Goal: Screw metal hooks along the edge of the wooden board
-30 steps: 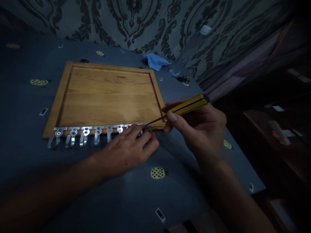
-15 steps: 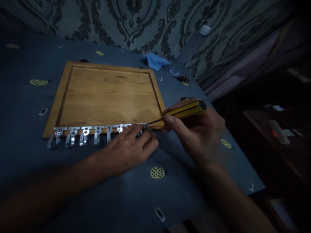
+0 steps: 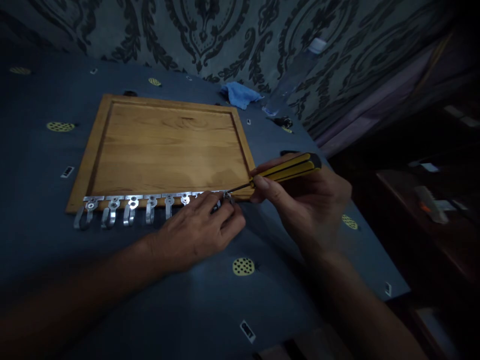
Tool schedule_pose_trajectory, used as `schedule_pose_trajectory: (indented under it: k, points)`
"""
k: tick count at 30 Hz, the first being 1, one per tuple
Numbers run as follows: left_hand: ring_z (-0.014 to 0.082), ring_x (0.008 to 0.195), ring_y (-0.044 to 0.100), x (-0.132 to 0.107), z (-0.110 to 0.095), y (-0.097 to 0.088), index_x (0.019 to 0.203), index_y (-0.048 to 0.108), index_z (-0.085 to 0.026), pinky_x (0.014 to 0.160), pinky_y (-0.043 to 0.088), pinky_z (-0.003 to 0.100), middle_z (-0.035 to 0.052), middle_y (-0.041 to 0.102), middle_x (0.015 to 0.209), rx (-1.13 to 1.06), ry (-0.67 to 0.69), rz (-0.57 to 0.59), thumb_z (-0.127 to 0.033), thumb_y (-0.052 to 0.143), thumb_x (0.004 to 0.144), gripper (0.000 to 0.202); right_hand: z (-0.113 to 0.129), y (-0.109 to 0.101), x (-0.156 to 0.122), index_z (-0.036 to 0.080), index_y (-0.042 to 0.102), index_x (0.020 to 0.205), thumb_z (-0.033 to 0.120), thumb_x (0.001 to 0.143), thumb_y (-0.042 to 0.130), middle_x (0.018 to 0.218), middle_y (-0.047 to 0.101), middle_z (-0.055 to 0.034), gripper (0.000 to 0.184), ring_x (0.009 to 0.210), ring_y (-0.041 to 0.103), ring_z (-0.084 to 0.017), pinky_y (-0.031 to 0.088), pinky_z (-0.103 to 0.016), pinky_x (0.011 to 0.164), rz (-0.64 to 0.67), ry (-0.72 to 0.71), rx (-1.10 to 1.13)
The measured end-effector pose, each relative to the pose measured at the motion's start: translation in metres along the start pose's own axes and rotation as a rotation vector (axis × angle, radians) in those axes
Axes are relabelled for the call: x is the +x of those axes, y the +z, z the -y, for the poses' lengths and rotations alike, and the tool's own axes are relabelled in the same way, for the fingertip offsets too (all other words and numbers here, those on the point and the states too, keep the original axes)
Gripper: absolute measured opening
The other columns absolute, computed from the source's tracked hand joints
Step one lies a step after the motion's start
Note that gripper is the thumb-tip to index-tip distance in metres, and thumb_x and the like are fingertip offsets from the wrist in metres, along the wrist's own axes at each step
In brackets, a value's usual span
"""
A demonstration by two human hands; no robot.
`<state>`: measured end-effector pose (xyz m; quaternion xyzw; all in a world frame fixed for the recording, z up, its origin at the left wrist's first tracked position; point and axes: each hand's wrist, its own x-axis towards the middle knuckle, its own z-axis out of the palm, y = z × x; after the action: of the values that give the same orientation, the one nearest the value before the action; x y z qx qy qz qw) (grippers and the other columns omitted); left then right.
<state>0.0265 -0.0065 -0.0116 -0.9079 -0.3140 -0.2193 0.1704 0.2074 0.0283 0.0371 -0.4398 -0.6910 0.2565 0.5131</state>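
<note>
A framed wooden board lies flat, with a metal hook rail along its near edge. Several silver hooks stick out from that rail toward me. My left hand is closed over the rail's right part, its fingers around the hooks there and hiding some of them. In my right hand is a screwdriver with a yellow and black handle, gripped between thumb and fingers. Its shaft slants down to the left, and the tip meets the rail's right end beside my left fingertips. Whether a screw sits under the tip is too small to tell.
A blue cloth and a clear plastic bottle with a white cap are at the back by the patterned wall. A small dark object lies in front of the bottle. The blue tablecloth's edge drops off at the right.
My right hand and the screwdriver handle have shifted very slightly to the right, the tip staying at the rail. My left hand and the board hold still.
</note>
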Motion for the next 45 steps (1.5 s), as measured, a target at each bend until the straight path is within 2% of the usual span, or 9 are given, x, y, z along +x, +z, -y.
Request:
schedule_pose_trajectory:
  k: [9, 12, 16, 24, 28, 32, 34, 40, 45]
  points:
    - [0.031, 0.102, 0.072, 0.0001, -0.0003, -0.0007, 0.113, 0.061, -0.006, 0.092, 0.061, 0.042, 0.0123, 0.072, 0.101, 0.008, -0.007, -0.013, -0.008, 0.049, 0.098, 0.02, -0.004, 0.0047, -0.0023, 0.025, 0.073, 0.083, 0.032, 0.08, 0.086, 0.075, 0.072, 0.0056, 0.014, 0.051, 0.064, -0.009, 0.059, -0.022, 0.049, -0.064, -0.034, 0.001]
    - [0.0303, 0.105, 0.071, -0.0001, 0.0002, -0.0011, 0.114, 0.061, -0.005, 0.096, 0.06, 0.042, 0.0126, 0.072, 0.103, 0.0, 0.002, 0.01, -0.009, 0.048, 0.099, 0.02, -0.0047, 0.0067, -0.0039, 0.025, 0.073, 0.085, 0.033, 0.085, 0.081, 0.076, 0.072, 0.0045, 0.012, 0.049, 0.063, -0.009, 0.059, -0.023, 0.049, -0.146, -0.074, 0.042]
    - [0.028, 0.103, 0.072, 0.0, 0.0009, -0.0008, 0.111, 0.062, -0.008, 0.094, 0.06, 0.041, 0.0114, 0.072, 0.1, -0.022, 0.011, 0.021, -0.009, 0.047, 0.1, 0.019, -0.0023, 0.0058, -0.0047, 0.026, 0.072, 0.084, 0.037, 0.086, 0.079, 0.075, 0.07, 0.0037, 0.014, 0.048, 0.063, -0.009, 0.056, -0.024, 0.045, -0.241, -0.129, 0.067]
    - [0.0305, 0.106, 0.071, -0.0002, 0.0009, -0.0014, 0.112, 0.062, -0.007, 0.096, 0.06, 0.043, 0.0119, 0.072, 0.1, -0.035, 0.0, 0.017, -0.008, 0.047, 0.1, 0.02, 0.0004, 0.0053, -0.0047, 0.026, 0.069, 0.083, 0.033, 0.089, 0.076, 0.075, 0.07, 0.0037, 0.011, 0.05, 0.062, -0.011, 0.059, -0.027, 0.051, -0.083, -0.06, -0.018]
    - [0.0294, 0.106, 0.071, -0.0003, 0.0006, -0.0008, 0.112, 0.062, -0.007, 0.095, 0.06, 0.043, 0.012, 0.071, 0.1, -0.022, -0.003, 0.027, -0.009, 0.047, 0.1, 0.019, -0.0029, 0.0049, -0.0061, 0.026, 0.07, 0.087, 0.034, 0.088, 0.077, 0.079, 0.071, 0.0039, 0.01, 0.05, 0.062, -0.01, 0.058, -0.025, 0.05, -0.058, -0.032, -0.015]
    - [0.0274, 0.103, 0.071, -0.0002, 0.0, -0.0001, 0.111, 0.063, -0.009, 0.094, 0.06, 0.042, 0.0115, 0.071, 0.101, -0.013, -0.001, 0.034, -0.01, 0.048, 0.1, 0.018, -0.0048, 0.0038, -0.0077, 0.028, 0.071, 0.089, 0.033, 0.088, 0.077, 0.077, 0.071, 0.0039, 0.009, 0.054, 0.064, -0.011, 0.061, -0.026, 0.057, -0.015, -0.044, -0.073]
    - [0.0273, 0.102, 0.071, 0.0, -0.0002, -0.0002, 0.11, 0.063, -0.009, 0.093, 0.06, 0.041, 0.0117, 0.071, 0.101, -0.012, 0.003, 0.028, -0.01, 0.048, 0.1, 0.018, -0.0042, 0.004, -0.008, 0.028, 0.07, 0.089, 0.034, 0.088, 0.077, 0.079, 0.072, 0.0037, 0.009, 0.054, 0.064, -0.011, 0.061, -0.028, 0.058, -0.022, -0.048, -0.076]
    - [0.029, 0.103, 0.072, -0.0002, 0.0001, -0.0003, 0.112, 0.063, -0.007, 0.094, 0.06, 0.041, 0.012, 0.072, 0.099, -0.014, 0.007, 0.009, -0.01, 0.049, 0.099, 0.018, 0.0005, 0.0048, -0.0059, 0.027, 0.069, 0.084, 0.038, 0.088, 0.077, 0.077, 0.071, 0.0027, 0.014, 0.047, 0.061, -0.011, 0.057, -0.028, 0.048, -0.152, -0.078, 0.006]
    - [0.0289, 0.105, 0.071, -0.0007, -0.0003, -0.0001, 0.113, 0.063, -0.007, 0.095, 0.059, 0.041, 0.0122, 0.072, 0.101, 0.002, -0.002, 0.002, -0.009, 0.048, 0.1, 0.02, -0.0026, 0.0038, -0.0052, 0.028, 0.069, 0.085, 0.032, 0.088, 0.078, 0.075, 0.069, 0.0037, 0.01, 0.049, 0.062, -0.012, 0.058, -0.028, 0.049, -0.114, -0.077, -0.005]
